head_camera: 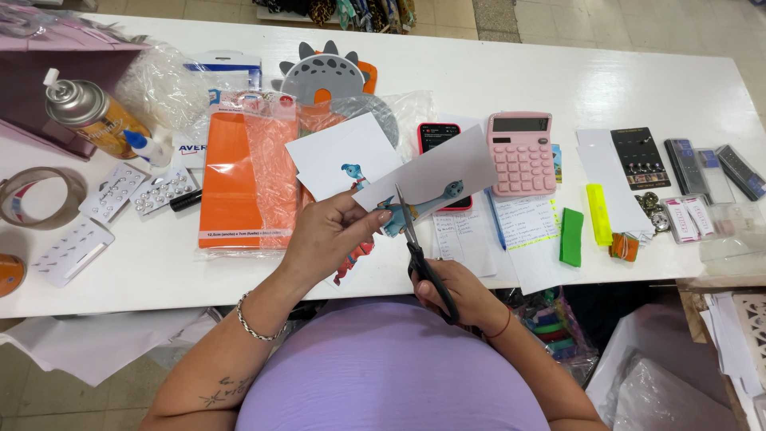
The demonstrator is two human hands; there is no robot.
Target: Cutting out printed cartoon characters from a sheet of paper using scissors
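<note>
Right hand point(455, 299) sits nearest, fingers clenched through black scissors point(423, 259), blades pointing far and slightly left. Left hand point(331, 231) pinches the white paper sheet point(431, 172) just left of the blades. Sheet's long axis runs left-near to right-far, with a blue dinosaur print point(423, 206) at the blades; blades look partly open, hard to tell.

Right hand point(459, 295) works scissors point(423, 255) into paper point(435, 172) held by left hand point(331, 231).
</note>
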